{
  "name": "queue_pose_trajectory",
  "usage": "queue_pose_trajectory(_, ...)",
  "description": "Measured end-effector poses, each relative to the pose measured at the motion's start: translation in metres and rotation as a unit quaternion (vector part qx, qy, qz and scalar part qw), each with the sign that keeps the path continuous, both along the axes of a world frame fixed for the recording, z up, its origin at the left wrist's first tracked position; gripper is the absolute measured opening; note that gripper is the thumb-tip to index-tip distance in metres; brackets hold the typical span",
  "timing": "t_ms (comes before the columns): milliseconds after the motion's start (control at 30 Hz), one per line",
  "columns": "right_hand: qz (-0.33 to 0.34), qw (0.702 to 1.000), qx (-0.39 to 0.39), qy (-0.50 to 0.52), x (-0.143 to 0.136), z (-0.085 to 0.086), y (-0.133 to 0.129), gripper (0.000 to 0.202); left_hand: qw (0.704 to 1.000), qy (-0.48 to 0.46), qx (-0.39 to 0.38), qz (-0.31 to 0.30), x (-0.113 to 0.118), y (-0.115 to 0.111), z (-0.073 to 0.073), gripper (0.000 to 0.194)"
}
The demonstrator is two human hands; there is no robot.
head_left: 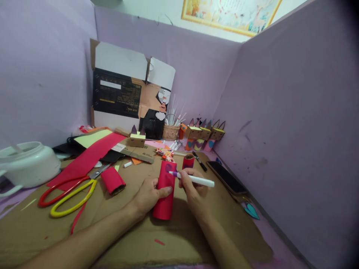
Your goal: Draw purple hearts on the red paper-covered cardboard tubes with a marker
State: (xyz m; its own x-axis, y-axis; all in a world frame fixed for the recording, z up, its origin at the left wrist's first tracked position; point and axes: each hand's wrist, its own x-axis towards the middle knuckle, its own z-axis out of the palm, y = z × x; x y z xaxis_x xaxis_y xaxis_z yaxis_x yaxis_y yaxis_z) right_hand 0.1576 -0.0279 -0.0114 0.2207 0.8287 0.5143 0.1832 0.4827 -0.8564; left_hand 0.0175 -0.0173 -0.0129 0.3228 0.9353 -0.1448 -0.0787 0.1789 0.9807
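A red paper-covered tube [164, 206] lies over the cardboard mat, its long side toward me. My left hand [150, 196] is wrapped round its left side, thumb on top. In my right hand [193, 186] is a white marker [201, 181] with a purple end, its tip touching the tube near the far end. A dark purple mark [169, 167] shows on the red surface there. Just behind my right hand stands a short red tube [188, 161]. Left of my left hand lies another red tube piece [112, 180], brown inside.
Scissors [73, 200] with red and yellow handles lie left on the cardboard mat [126, 243], beside a red paper strip [92, 155]. A white pot [36, 164] stands far left, a phone [226, 176] right. Behind are eared box figures [193, 132], a marker basket [171, 132] and flattened carton [117, 91].
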Motion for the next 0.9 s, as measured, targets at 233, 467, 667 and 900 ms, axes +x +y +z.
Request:
queue_pose_trajectory(233, 0.013, 0.999, 0.017, -0.026, -0.001, -0.0022, 0.0013, 0.014, 1.0, 0.013, 0.017, -0.006, 0.0011, 0.0004, 0.0006, 0.035)
queue_pose_trajectory(467, 0.004, 1.0, 0.004, -0.019, 0.0014, -0.0081, 0.0039, 0.017, 1.0, 0.005, 0.019, -0.008, 0.0004, 0.0004, -0.0012, 0.038)
queue_pose_trajectory(667, 0.007, 1.0, 0.009, -0.009, 0.0008, -0.0067, 0.002, 0.018, 1.0, 0.019, 0.016, -0.001, 0.0004, -0.0006, -0.0013, 0.035)
queue_pose_trajectory(900, -0.02, 0.999, 0.006, -0.027, 0.0012, -0.0012, 0.0008, 0.02, 1.0, -0.005, 0.003, -0.003, 0.0008, -0.0009, -0.0003, 0.036)
